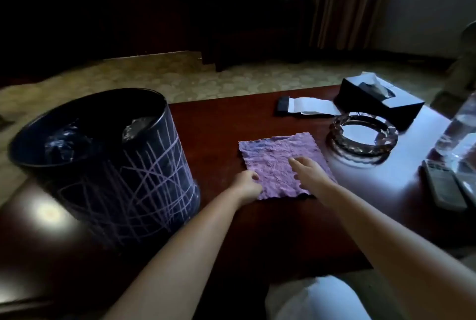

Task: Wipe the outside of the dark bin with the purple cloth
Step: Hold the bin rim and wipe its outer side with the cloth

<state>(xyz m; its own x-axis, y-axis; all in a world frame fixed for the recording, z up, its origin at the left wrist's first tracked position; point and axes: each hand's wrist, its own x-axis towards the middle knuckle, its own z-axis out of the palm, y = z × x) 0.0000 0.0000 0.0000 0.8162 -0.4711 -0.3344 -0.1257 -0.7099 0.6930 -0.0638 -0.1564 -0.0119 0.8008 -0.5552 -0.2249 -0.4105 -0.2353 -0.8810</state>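
Now both hands, left hand and right hand, rest on cloth.

Purple cloth lies flat — right of upright, line-patterned dark bin.

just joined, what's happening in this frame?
A person is working at a dark wooden table. Both hands are on the purple cloth, which lies flat on the table: the left hand pinches its near-left edge, and the right hand rests on it with fingers spread. The dark bin with pale purple lines stands to the left, apart from the cloth and untouched. Wiping has not begun. A glass ashtray sits to the cloth's right.
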